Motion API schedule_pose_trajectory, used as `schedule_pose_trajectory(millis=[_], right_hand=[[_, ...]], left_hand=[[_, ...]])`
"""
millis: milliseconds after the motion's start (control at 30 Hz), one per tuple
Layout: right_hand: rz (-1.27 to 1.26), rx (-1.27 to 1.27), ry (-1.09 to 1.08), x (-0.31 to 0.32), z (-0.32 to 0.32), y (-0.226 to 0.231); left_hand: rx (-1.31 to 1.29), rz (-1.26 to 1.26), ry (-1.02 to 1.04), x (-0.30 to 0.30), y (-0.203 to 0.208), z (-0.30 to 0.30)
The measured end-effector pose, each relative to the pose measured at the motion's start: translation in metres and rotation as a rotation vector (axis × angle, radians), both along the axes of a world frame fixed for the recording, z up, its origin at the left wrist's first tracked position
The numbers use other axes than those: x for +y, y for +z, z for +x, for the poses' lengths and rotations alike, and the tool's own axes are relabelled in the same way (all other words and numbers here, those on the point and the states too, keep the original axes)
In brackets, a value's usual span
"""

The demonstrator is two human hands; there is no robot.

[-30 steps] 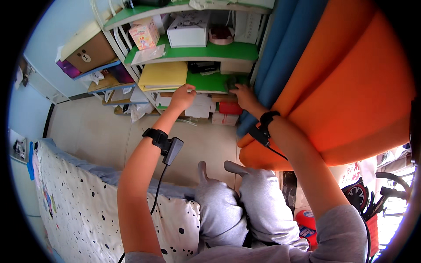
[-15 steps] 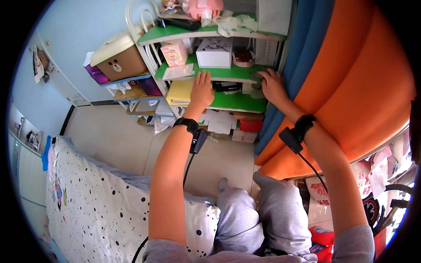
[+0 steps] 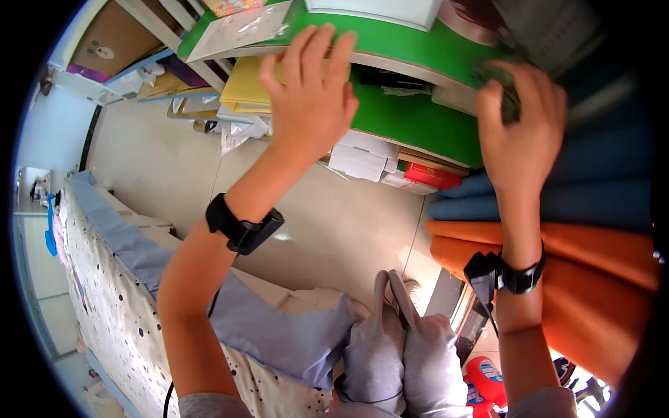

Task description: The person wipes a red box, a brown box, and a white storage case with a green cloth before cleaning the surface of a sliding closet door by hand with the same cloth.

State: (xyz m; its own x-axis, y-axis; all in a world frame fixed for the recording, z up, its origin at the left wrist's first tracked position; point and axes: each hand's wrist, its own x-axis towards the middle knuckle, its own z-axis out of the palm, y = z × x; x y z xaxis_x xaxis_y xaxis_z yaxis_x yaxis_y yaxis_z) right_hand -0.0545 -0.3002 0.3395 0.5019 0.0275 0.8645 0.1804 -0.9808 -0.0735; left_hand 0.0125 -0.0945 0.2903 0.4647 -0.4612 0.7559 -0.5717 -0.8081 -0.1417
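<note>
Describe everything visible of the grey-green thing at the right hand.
The grey-green thing is dark, dull and soft-looking, perhaps a crumpled cloth; blur hides its texture and edges. It sits in the curled right hand, showing between thumb and fingers and a little past the fingertips, the rest covered. It is near the right end of the upper green shelf; whether it presses on that surface, I can't tell.

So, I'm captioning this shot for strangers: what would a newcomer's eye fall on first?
Probably the orange cloth, hanging in bright folds at the lower right. Then the bare hands: the left hand, fingers spread, before the front edge of the upper green shelf; the right hand, at the upper right, grasping a blurred dark thing.
</note>
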Motion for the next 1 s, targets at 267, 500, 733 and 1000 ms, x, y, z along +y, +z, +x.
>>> schedule_pose_trajectory(millis=[267, 500, 733, 1000], right_hand=[[0.025, 0.331, -0.121, 0.018, 0.0, 0.019], [0.107, 0.579, -0.075, 0.028, -0.01, 0.029], [0.761, 1.096, -0.087, 0.052, -0.057, 0.072], [1.164, 1.537, 0.558, 0.161, -0.079, 0.205]], left_hand=[[0.235, -0.207, -0.059, -0.014, 0.005, -0.003], [0.485, -0.086, 0.014, -0.006, 0.039, -0.036], [1.032, -0.039, 0.073, 0.006, 0.133, -0.082], [1.414, -0.738, -0.058, 0.117, 0.248, -0.177]])
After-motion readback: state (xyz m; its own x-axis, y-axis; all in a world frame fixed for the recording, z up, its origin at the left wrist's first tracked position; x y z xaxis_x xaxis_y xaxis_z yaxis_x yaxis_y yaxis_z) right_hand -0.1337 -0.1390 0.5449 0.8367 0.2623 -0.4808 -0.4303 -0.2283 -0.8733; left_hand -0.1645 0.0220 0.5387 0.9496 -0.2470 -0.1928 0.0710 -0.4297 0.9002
